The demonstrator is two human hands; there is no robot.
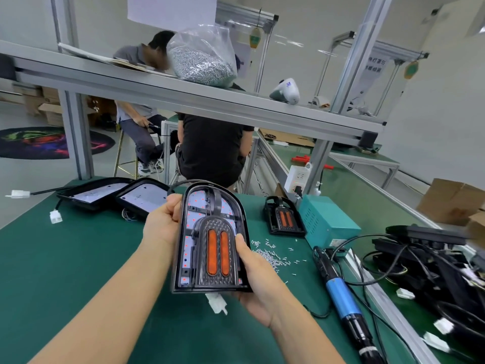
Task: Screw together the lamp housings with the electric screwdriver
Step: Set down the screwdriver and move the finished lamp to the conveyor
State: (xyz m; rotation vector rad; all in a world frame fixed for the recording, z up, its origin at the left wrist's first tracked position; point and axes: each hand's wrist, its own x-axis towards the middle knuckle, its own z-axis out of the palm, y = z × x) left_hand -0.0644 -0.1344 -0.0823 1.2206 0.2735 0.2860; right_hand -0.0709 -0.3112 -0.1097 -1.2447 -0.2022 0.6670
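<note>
both hands, left hand and right hand, grip the black arched lamp housing with orange strips above the green mat, while the blue-and-black electric screwdriver lies at three o'clock, long axis twelve-to-six, nearer the right hand.

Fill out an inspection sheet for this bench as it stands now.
Surface: green mat.
Job's things: lamp housing held up in both hands; electric screwdriver lying on the mat; loose screws scattered.
Clutter: spare housings, teal power box.
Hands: left hand and right hand grip the housing's edges.
Cables: black leads tangled at right.
Surroundings: screw bag on shelf; two seated people behind.
</note>
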